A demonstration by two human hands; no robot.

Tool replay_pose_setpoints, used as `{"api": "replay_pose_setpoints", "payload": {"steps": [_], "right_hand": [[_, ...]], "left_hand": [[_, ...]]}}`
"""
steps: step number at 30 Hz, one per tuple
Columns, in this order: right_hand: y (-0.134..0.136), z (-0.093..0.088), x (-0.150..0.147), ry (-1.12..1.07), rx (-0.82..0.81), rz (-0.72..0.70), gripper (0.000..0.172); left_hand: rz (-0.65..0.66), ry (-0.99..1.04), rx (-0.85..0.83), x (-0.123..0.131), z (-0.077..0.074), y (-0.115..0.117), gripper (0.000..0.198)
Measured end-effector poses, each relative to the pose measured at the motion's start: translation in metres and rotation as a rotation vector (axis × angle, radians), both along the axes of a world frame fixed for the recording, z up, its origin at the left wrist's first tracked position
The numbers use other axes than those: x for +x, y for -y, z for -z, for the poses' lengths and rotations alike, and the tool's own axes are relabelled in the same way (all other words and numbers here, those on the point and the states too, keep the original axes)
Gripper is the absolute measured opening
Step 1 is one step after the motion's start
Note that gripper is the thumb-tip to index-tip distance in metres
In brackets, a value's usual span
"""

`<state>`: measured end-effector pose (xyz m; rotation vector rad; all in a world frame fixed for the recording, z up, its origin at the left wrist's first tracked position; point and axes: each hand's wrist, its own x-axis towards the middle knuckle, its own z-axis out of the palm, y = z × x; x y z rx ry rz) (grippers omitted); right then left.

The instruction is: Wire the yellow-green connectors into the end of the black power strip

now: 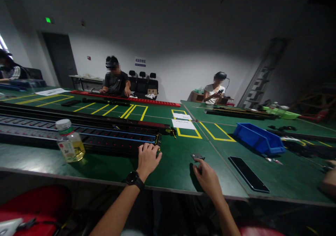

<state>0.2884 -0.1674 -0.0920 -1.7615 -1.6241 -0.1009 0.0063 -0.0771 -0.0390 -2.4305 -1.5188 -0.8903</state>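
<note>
A red seat [36,202] sits at lower left, just below the pale front edge of a green worktable [173,171]. At the table, a person's right hand [208,176] hangs half-curled, thumb and index finger parted, the index fingertip at the near edge of a small dark plate [197,157] lying flat on the green surface, its longer side roughly left to right. The left hand [148,162], a black watch [135,180] at its wrist, lies palm down with fingers bent over the right-hand end of a long black unit [105,139]; whether it grips cannot be told. The unit's long axis runs left to right across the table, its wired end pointing right and angled slightly toward the person. A bottle of yellow liquid [72,146] stands before it; a phone [248,173] and a blue bin [258,139] lie to the right. Beyond, yellow lines and 2 white sheets [183,120] mark the green surface, and a red rail [157,102] stretches across. Behind it, 1 co-worker in a dark top [118,82] works, while another in white [213,89] holds a phone. Farthest back, 3 black chairs [143,83], a grey door [60,55] and a ladder [262,71] line a dim, pale-walled room.
</note>
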Motion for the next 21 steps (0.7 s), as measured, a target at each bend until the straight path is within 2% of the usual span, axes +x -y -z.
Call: {"api": "replay_pose_setpoints", "payload": {"steps": [8,21], "right_hand": [[0.0016,0.0000,0.0005,-0.020,-0.014,-0.010,0.039],[0.0018,0.0007,0.0012,-0.013,0.006,-0.009,0.041]], "left_hand": [[0.004,0.052,-0.020,0.0004,-0.0002,-0.0009,0.021],[-0.046,-0.007,0.014,0.0045,0.0009,-0.0005,0.017]]}}
